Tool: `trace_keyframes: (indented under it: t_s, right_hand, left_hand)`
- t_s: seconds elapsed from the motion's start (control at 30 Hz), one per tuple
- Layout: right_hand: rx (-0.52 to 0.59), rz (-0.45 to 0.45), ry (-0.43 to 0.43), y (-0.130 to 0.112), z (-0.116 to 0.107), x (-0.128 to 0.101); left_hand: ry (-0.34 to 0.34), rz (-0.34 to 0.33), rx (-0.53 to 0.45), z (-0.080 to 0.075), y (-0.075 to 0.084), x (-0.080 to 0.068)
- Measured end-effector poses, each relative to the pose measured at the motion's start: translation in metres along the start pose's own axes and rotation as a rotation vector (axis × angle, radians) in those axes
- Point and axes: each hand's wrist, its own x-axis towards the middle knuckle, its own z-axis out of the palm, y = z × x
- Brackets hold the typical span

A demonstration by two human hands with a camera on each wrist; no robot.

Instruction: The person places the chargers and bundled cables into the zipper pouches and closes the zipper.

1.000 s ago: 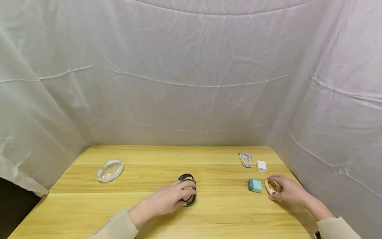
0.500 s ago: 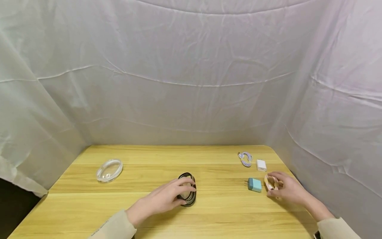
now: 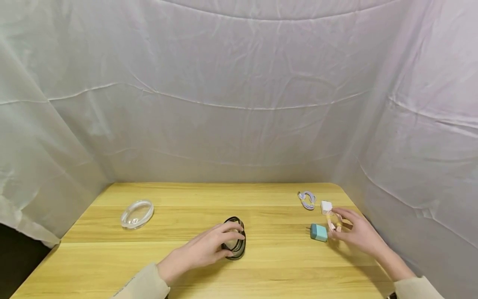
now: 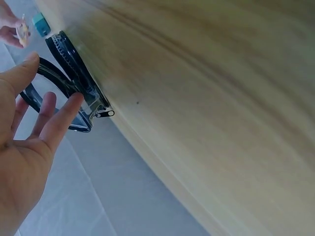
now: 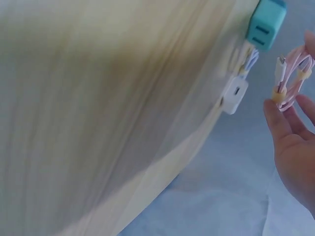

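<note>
Pink cable (image 3: pixel 333 220) now lifted, seemingly off wooden table (image 3: pixel 186 265); grey drapes (image 3: pixel 239 104) behind.

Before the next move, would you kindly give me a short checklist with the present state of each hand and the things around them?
1. Right hand holds pink cable: ok, pinched in the fingers.
2. Pink cable bundled: ok, coiled with ties.
3. Left hand on black round case: ok, fingers touch it.
4. Case open: cannot tell.
5. Teal charger clear of right hand: ok, lying beside it on the table.
6. White charger and purple cable untouched: ok.
</note>
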Motion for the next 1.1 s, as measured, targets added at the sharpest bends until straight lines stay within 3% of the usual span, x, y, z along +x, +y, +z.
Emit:
trace_keyframes:
  t_s: [0.47, 1.1]
  right_hand:
    - [0.109, -0.094, 0.035, -0.046, 0.029, 0.016]
    - [0.263, -0.156, -0.05, -0.09, 0.071, 0.044]
  left_hand:
    - [0.03, -0.014, -0.022, 0.0, 0.003, -0.002]
    - [0.039, -0.057, -0.064, 0.001, 0.002, 0.0]
